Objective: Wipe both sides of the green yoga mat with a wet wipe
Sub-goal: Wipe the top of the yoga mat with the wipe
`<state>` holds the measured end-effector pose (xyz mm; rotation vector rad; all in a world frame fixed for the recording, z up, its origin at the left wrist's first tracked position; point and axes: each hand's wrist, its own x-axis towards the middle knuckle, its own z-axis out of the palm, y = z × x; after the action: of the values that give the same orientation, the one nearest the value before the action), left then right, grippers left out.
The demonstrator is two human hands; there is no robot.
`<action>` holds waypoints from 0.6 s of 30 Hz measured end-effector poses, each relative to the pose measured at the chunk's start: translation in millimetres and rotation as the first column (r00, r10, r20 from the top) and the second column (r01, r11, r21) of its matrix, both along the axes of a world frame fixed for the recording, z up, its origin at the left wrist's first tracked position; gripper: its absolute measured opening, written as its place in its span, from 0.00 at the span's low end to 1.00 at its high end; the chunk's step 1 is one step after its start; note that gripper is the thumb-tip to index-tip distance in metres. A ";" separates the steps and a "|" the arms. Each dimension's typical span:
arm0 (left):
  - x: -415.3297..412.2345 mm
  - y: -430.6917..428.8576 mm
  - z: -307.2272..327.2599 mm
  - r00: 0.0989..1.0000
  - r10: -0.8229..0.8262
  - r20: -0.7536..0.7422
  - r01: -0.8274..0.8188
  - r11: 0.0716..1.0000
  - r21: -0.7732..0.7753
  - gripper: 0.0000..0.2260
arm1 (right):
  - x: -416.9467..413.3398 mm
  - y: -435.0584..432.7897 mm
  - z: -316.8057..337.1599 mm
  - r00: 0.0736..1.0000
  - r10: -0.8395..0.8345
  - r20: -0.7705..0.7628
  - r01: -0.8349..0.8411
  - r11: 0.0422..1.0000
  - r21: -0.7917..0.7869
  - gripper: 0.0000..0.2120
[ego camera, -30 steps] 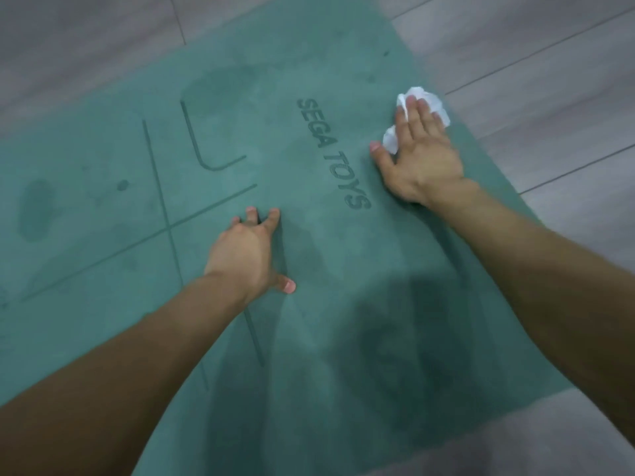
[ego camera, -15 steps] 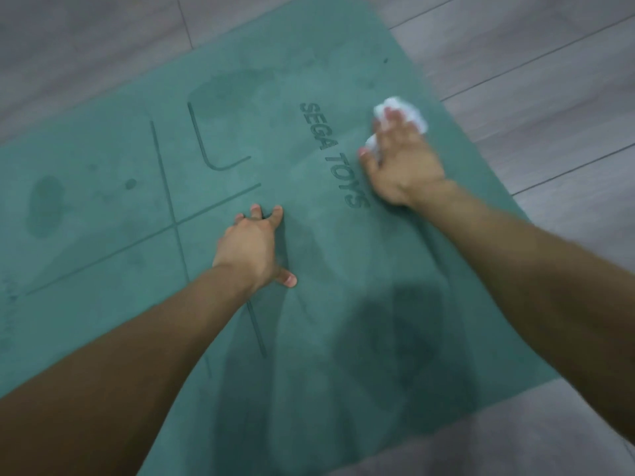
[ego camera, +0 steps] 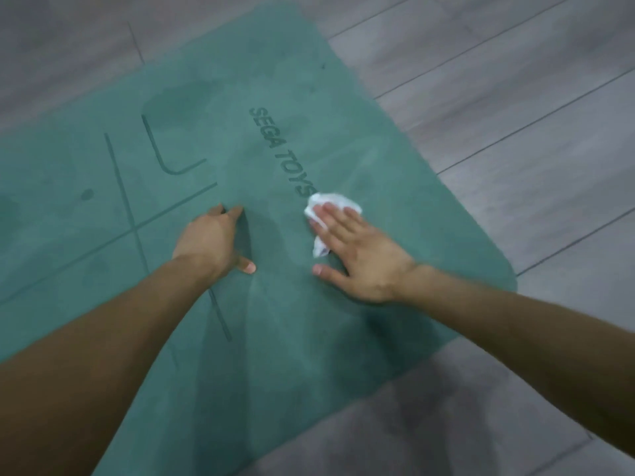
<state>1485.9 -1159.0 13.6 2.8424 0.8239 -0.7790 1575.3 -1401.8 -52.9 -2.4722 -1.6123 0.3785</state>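
The green yoga mat (ego camera: 350,97) stretched away to the left. The flat right hand (ego camera: 359,257) pressed the wet wipe (ego camera: 335,201). The left hand (ego camera: 206,240) rested open.

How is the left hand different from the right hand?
The right hand presses a white wet wipe under flat fingers; the left hand holds nothing. The right hand lies by the printed letters, the left hand by the crossing lines. Both rest on the green yoga mat.
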 end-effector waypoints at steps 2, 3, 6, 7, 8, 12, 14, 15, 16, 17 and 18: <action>-4.9 -15.8 1.7 0.997 -0.054 0.048 0.053 0.998 0.022 0.44 | -20.1 -11.8 -3.9 0.982 0.188 0.003 -0.188 0.981 0.038 0.38; -7.5 -24.7 2.4 0.996 -0.077 0.040 0.077 0.997 0.016 0.43 | -7.9 -18.1 -4.8 0.985 0.175 0.012 -0.175 0.983 0.062 0.36; -12.5 -48.4 2.0 0.995 -0.038 -0.088 0.030 0.995 -0.097 0.64 | 55.5 -34.0 -5.3 0.975 -0.204 0.084 0.201 0.979 0.038 0.35; -13.2 -53.3 0.9 0.992 -0.037 -0.123 0.025 0.995 -0.100 0.70 | 74.9 -38.1 -3.4 0.941 -0.328 0.089 0.330 0.944 -0.006 0.37; -13.8 -56.3 -1.0 0.989 -0.049 -0.140 0.038 0.996 -0.078 0.73 | 86.5 -37.6 -2.8 0.904 -0.422 0.075 0.425 0.904 -0.043 0.38; -12.0 -63.4 -3.5 0.987 -0.058 -0.148 0.059 0.998 0.003 0.74 | 27.0 -11.2 -4.3 0.912 -0.406 0.054 0.408 0.912 -0.033 0.42; -11.0 -64.3 -3.3 0.987 -0.068 -0.147 0.072 0.997 0.021 0.75 | -24.1 -14.6 -10.6 0.996 -0.088 0.023 0.088 0.996 0.018 0.40; -10.8 -63.9 -3.3 0.987 -0.075 -0.145 0.080 0.996 0.030 0.75 | -34.7 -21.4 -13.4 0.999 0.042 0.015 -0.042 0.998 0.041 0.39; -11.1 -63.1 -3.3 0.986 -0.084 -0.143 0.091 0.995 0.041 0.75 | -30.3 -29.1 -12.9 0.995 0.103 0.017 -0.104 0.992 0.068 0.37; -12.0 -62.1 -3.4 0.986 -0.094 -0.140 0.102 0.994 0.050 0.74 | -15.7 -35.4 -12.1 0.997 0.071 0.034 -0.074 0.993 0.094 0.35; -13.2 -61.0 -3.5 0.986 -0.104 -0.134 0.112 0.992 0.058 0.74 | 3.1 -40.5 -12.3 0.998 -0.030 0.054 0.025 0.995 0.100 0.34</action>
<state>1472.7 -1219.9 10.1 2.9410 0.7274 -0.9789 1578.4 -1442.2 -65.2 -2.4484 -1.5751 0.2219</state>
